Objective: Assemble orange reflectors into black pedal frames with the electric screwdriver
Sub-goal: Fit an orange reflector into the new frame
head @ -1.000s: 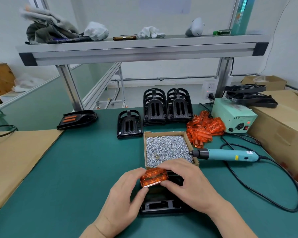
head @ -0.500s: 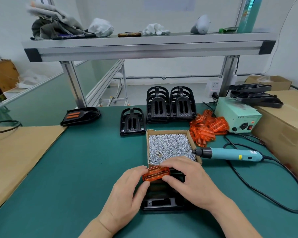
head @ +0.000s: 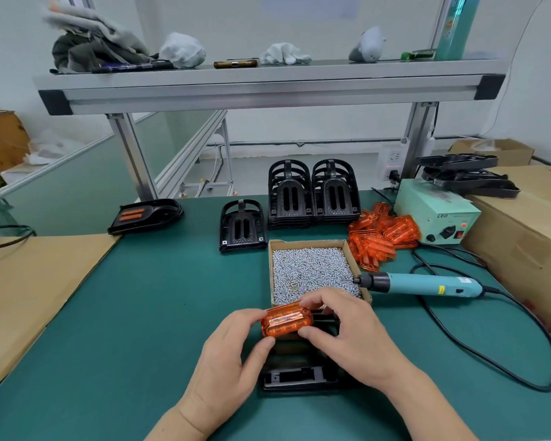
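Note:
An orange reflector [head: 286, 320] is pinched at both ends, by my left hand [head: 228, 364] on its left and my right hand [head: 352, 338] on its right. It sits just above a black pedal frame [head: 299, 374] lying on the green mat, mostly hidden under my hands. The teal electric screwdriver [head: 423, 284] lies to the right, its tip at the edge of a cardboard box of screws [head: 312, 270]. A heap of orange reflectors [head: 380, 235] lies behind the box.
Stacked black frames [head: 314, 194] and a single frame [head: 242, 226] stand at the back. A finished pedal [head: 145, 215] lies back left. A green power unit [head: 436, 214] and cardboard boxes [head: 522, 240] fill the right side. The black cable [head: 522, 361] loops front right.
Both hands keep hold of the reflector over the frame; it has tilted and shifted slightly. The camera view has drifted a little.

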A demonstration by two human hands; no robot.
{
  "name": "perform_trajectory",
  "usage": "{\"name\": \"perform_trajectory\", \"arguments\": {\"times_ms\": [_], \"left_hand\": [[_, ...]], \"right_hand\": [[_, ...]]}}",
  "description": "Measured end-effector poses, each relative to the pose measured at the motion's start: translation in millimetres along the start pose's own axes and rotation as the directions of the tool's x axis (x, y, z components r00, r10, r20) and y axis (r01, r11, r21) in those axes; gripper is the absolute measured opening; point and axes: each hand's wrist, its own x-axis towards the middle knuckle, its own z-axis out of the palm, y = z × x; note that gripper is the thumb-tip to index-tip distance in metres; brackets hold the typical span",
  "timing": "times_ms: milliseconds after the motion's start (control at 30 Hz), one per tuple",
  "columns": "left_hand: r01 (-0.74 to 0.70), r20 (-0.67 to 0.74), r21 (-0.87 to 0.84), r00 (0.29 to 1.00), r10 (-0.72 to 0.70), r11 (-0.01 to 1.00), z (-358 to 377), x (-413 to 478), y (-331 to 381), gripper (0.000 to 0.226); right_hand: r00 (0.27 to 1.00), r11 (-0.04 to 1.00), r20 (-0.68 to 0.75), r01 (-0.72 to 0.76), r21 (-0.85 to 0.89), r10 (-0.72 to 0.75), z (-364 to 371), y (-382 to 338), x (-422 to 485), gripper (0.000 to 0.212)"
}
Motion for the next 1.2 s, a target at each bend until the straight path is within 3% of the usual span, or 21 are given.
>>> {"name": "perform_trajectory", "arguments": {"times_ms": [533,1200], "left_hand": [[-0.007,-0.034,0.017,0.999,0.007,1.000,3.6,-2.5,-3.6,0.028],[-0.041,-0.030,0.019,0.999,0.041,0.999,4.4,-2.7,-5.9,0.027]], "right_hand": [[0.997,0.981,-0.026,-0.067,0.183,0.073,3.0,-4.8,-5.5,0.041],[0.992,0.969,-0.016,-0.122,0.216,0.128,1.2,-8.8,-9.0,0.043]]}}
